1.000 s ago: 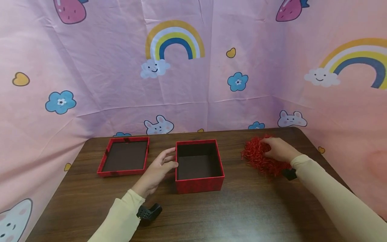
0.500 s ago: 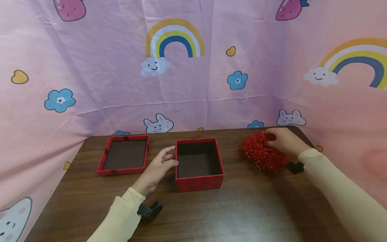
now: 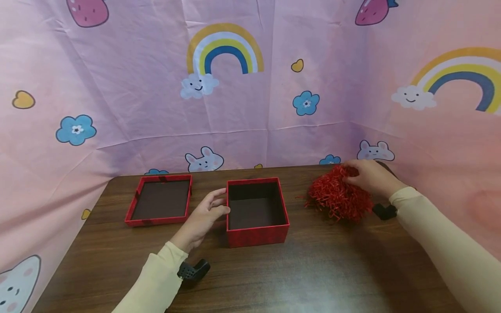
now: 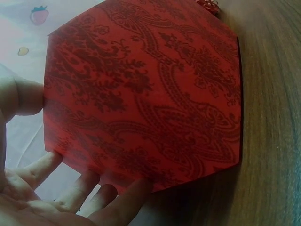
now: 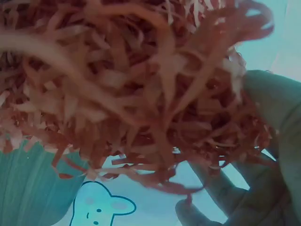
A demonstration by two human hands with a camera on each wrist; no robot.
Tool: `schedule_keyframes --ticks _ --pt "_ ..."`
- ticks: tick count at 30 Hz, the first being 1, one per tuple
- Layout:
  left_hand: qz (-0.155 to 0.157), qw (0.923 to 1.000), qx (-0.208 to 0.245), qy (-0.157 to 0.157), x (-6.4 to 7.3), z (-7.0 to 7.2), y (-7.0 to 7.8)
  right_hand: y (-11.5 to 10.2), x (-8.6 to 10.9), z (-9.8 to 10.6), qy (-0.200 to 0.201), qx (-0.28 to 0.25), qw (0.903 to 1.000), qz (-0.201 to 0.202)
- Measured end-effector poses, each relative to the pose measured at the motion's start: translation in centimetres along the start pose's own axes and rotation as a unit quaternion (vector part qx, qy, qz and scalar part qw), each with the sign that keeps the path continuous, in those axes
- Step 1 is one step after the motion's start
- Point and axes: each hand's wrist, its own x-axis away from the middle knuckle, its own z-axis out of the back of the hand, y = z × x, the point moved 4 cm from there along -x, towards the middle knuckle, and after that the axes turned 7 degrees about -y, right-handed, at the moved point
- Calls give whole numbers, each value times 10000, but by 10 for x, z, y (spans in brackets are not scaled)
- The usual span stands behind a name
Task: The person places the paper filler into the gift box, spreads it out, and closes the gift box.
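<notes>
In the head view a red box (image 3: 258,235) with a dark inside stands uncovered at mid-table, and in the left wrist view its patterned side (image 4: 141,94) fills most of the frame. My left hand (image 3: 201,221) touches the box's left side, thumb and fingers spread along the wall and rim. To the right, my right hand (image 3: 368,177) grips a clump of red shredded paper (image 3: 338,198) from its upper right, raised over the tabletop. Crinkled strips (image 5: 141,84) crowd the right wrist view, with fingers (image 5: 221,188) behind and beside them.
A red lid (image 3: 161,199) lies inside up at the left of the dark wooden table (image 3: 274,278). A patterned cloth (image 3: 235,108) hangs behind the table and along both sides. Black wrist cameras (image 3: 193,270) sit under the sleeves.
My right hand has risen and shifted slightly right, lifting the red shredded paper off the table into a fuller clump. My left hand and the box stay in place.
</notes>
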Motion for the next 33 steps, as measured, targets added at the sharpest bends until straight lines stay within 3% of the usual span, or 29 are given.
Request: schedule_keyframes --ticks 7,20,33 --pt "-9 10000 24 -4 1 -1 0 -3 -1 6 39 156 9998 94" --pt "-83 9999 140 -42 -1 -1 -1 -8 0 22 210 -81 9996 175" --pt "-19 9998 182 -34 -2 -1 0 -16 2 43 546 351 9971 400"
